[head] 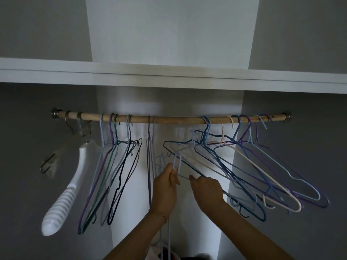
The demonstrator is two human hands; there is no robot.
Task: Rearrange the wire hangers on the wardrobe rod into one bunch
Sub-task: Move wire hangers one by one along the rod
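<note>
Under the white shelf [169, 76], wire hangers [262, 166] hang spread along the wooden rod [178, 120], some left, most right. The left hand [165, 186] grips a pale blue hanger [177, 162] by its hook below the rod. The right hand [206, 190] curls around a dark hanger's [187, 164] lower wire.

2 bare forearms, no sleeves, left hand [165, 186], right hand [206, 190]

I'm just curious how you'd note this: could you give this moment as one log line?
left hand grips a pale hanger hook | right hand holds a hanger wire | wire hangers spread in groups along rod | not yet bunched
</note>
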